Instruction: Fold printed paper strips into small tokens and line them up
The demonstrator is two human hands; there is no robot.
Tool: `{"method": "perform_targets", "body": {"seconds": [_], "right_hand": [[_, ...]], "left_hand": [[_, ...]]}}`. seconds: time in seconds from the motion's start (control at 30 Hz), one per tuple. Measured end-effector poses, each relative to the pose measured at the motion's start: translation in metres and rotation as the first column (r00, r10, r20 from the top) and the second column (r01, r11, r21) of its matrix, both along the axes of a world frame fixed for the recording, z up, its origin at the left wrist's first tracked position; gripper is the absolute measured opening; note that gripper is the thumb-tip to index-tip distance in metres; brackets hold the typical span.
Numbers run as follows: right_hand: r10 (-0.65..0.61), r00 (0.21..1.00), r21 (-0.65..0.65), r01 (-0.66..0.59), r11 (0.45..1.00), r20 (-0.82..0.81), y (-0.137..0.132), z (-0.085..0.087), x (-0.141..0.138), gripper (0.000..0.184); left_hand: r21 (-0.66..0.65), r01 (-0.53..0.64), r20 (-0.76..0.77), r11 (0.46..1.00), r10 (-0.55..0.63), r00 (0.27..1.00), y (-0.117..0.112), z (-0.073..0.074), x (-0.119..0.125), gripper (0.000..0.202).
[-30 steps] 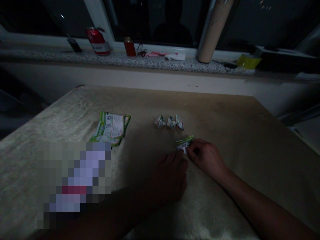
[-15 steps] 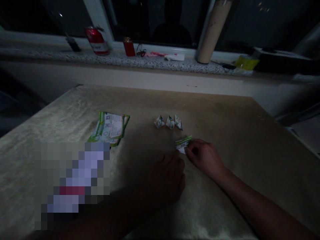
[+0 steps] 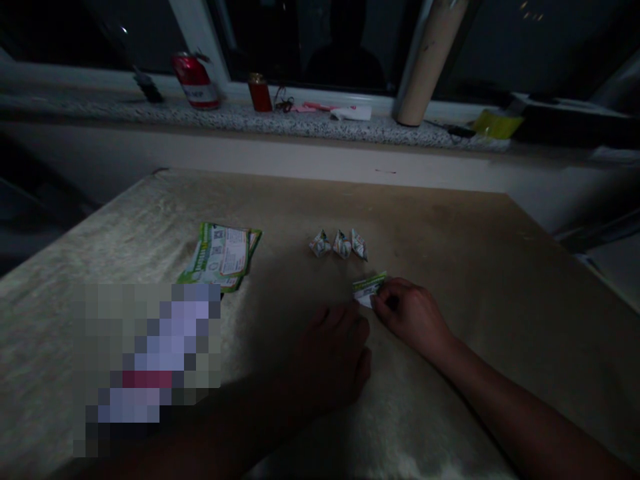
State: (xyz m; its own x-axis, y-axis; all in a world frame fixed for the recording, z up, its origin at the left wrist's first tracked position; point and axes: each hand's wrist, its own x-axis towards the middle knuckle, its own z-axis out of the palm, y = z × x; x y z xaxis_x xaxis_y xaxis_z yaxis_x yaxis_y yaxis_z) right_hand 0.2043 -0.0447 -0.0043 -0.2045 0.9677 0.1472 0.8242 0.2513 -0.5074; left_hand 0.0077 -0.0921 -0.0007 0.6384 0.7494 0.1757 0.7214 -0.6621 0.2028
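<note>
A small folded piece of printed paper (image 3: 367,292), green along its top and white below, lies on the table in front of me. My right hand (image 3: 413,310) pinches its right side between thumb and fingers. From the lower left, my left hand (image 3: 335,353) reaches in with bent fingers, their tips on the paper's lower left edge; deep shadow covers this hand. Just beyond the paper stand three small folded paper shapes in a row: a left one (image 3: 321,245), a middle one (image 3: 342,245) and a right one (image 3: 359,245).
Green-and-white printed leaflets (image 3: 220,257) lie on the table (image 3: 425,220) at left, above a pixelated patch (image 3: 170,340). Along the granite windowsill (image 3: 300,127) stand a red can (image 3: 196,81), a small red jar (image 3: 260,93) and a cardboard tube (image 3: 430,67).
Hardly anything differs. The view has shifted slightly, and both hands keep their places at the folded paper.
</note>
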Motion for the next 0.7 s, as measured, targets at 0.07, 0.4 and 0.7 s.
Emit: {"method": "perform_targets", "body": {"seconds": [0.07, 0.4, 0.7], "right_hand": [[0.004, 1.0, -0.003, -0.004, 1.0, -0.005, 0.0, 0.0003, -0.0003, 0.017], [0.008, 0.999, -0.006, -0.007, 1.0, 0.034, 0.0001, -0.0007, -0.0005, 0.02], [-0.008, 0.999, 0.003, 0.008, 1.0, 0.052, -0.0006, 0.0003, -0.0007, 0.018]], "left_hand": [[-0.005, 0.016, 0.012, 1.0, -0.016, 1.0, 0.001, -0.0003, 0.0, 0.033], [-0.018, 0.044, 0.012, 0.999, -0.044, 0.999, 0.0045, -0.001, 0.0036, 0.036], [-0.014, 0.004, -0.018, 1.0, -0.004, 1.0, -0.0008, 0.0002, 0.0025, 0.034]]}}
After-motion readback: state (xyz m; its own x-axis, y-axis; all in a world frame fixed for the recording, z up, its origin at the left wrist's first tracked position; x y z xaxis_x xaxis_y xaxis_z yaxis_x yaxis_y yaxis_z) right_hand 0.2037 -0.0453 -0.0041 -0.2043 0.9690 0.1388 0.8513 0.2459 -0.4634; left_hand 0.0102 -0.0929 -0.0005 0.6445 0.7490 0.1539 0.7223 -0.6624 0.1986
